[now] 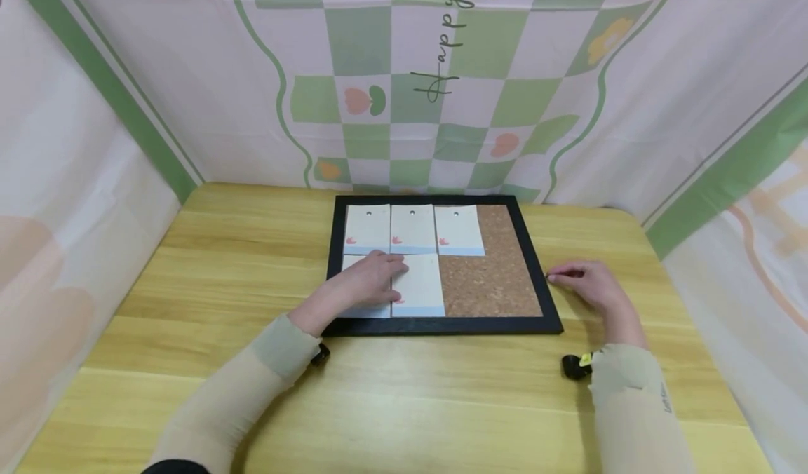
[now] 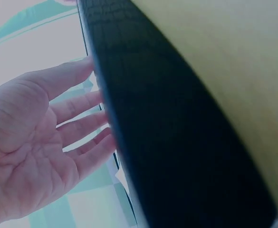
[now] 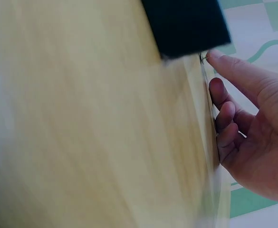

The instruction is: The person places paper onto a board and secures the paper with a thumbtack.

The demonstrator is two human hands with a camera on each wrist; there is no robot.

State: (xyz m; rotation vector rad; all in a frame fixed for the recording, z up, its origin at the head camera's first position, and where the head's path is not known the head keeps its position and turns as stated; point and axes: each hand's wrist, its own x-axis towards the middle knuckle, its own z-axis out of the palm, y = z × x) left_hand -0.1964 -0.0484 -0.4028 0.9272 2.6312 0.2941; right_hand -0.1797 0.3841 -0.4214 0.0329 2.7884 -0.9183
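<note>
A corkboard point(image 1: 489, 286) in a black frame point(image 1: 442, 325) lies on the table. Three white cards with a blue bottom strip, such as the top right card point(image 1: 463, 232), line its upper row, each with a silver thumbtack near the top. Below them are a lower left card point(image 1: 372, 311), partly covered by my left hand point(image 1: 369, 281), and a lower middle card point(image 1: 426, 285). The left fingers point(image 2: 79, 128) rest, fairly straight, on the lower middle card. Just beyond the frame's right side, my right hand point(image 1: 593, 285) pinches a tiny thumbtack point(image 3: 203, 58) at the thumb tip.
The wooden table point(image 1: 404, 404) extends around the board. A patterned cloth point(image 1: 416, 53) hangs at the back and along both sides. Small black wrist cameras sit at the left sleeve point(image 1: 284, 351) and the right sleeve point(image 1: 631, 383).
</note>
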